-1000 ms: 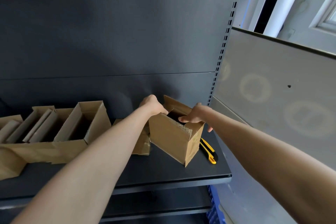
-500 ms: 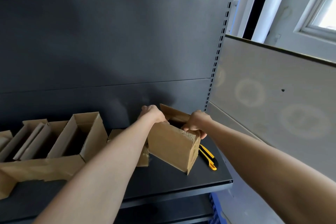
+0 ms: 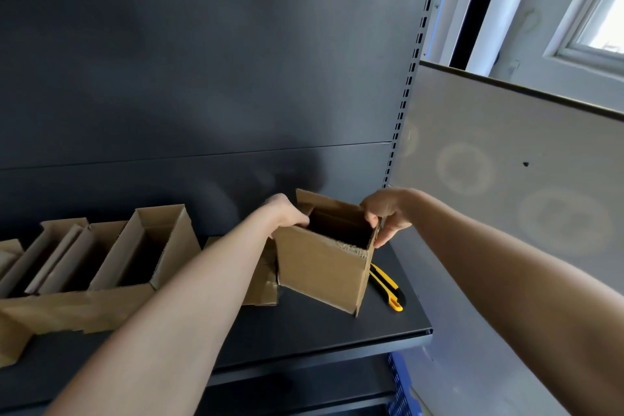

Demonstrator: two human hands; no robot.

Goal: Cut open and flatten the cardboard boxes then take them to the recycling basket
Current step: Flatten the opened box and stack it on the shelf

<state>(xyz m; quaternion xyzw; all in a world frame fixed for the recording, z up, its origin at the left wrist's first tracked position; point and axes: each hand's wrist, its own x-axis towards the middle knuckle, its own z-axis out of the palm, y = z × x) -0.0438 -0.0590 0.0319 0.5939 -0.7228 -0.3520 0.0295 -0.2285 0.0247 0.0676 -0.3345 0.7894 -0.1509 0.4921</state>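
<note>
The fingers [image 3: 372, 221] of the right hand [image 3: 385, 213] are curling over the right rim of the cardboard box [image 3: 320, 270], with the thumb pressing on the outside of that wall, so they are pinching it. The left hand [image 3: 287, 215] is gripping the opposite rim, its fingers bending over the edge with the tips hidden. Between the two sets of fingers the box is tilting, open at the top, on the dark shelf [image 3: 337, 334]. Just below the right fingers, beside the box, a yellow and black knife [image 3: 388, 288] is lying on the shelf. Under the left forearm a smaller piece of cardboard [image 3: 265, 287] is lying next to the box. Farther out from the left fingers, a row of opened boxes [image 3: 152, 246] is sitting with a flattened sheet [image 3: 67, 311] in front.
</note>
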